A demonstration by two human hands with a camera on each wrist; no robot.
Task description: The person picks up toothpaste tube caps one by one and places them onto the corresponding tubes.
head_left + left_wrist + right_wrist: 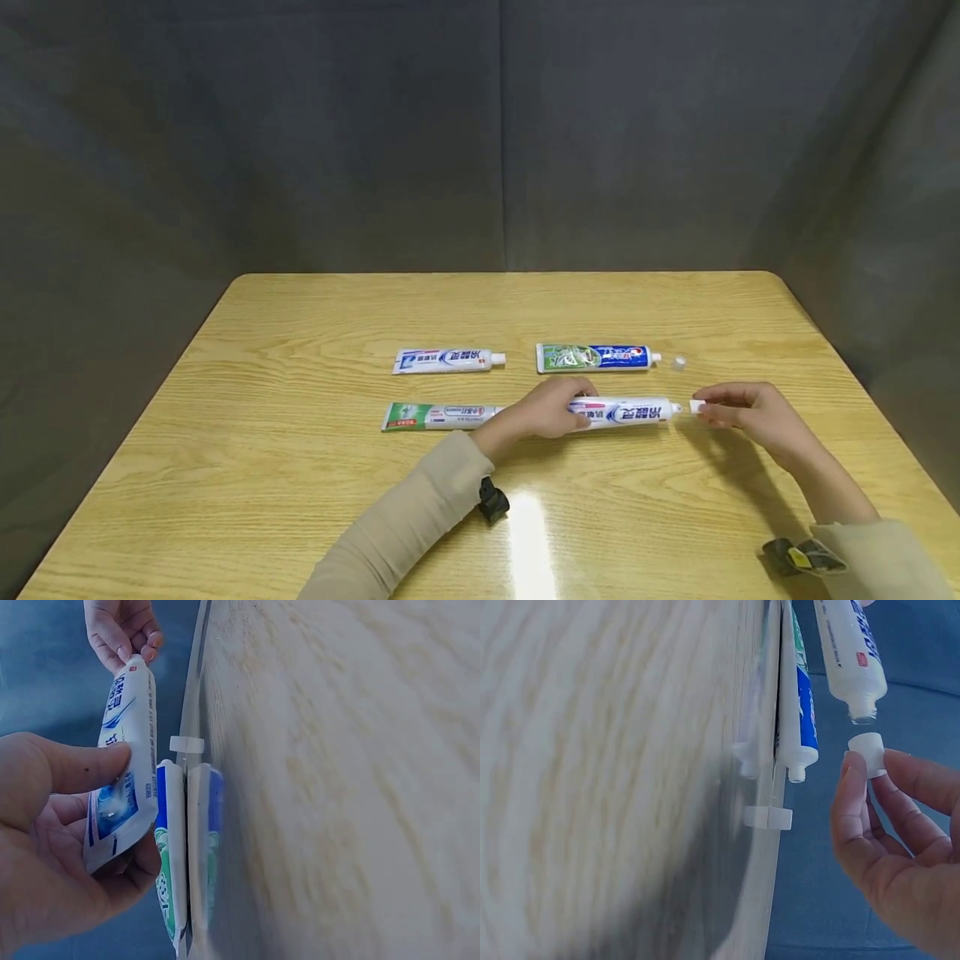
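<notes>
My left hand (551, 407) grips a white and blue toothpaste tube (637, 411) near its flat end, with the uncapped nozzle pointing right. In the left wrist view the thumb lies across the tube (129, 720) and the fingers curl behind it. Between thumb and fingertips my right hand (757, 417) pinches a small white cap (868, 754). In the right wrist view a narrow gap separates the cap from the threaded nozzle. Both tube and cap are held above the table.
Behind the hands, a blue and green toothpaste tube (596, 357) lies uncapped, with a loose clear-white cap (678, 362) beside its nozzle. Further left is a smaller white and blue tube (442, 361). A green and white tube (438, 417) lies partly behind my left wrist on the wooden table (262, 500).
</notes>
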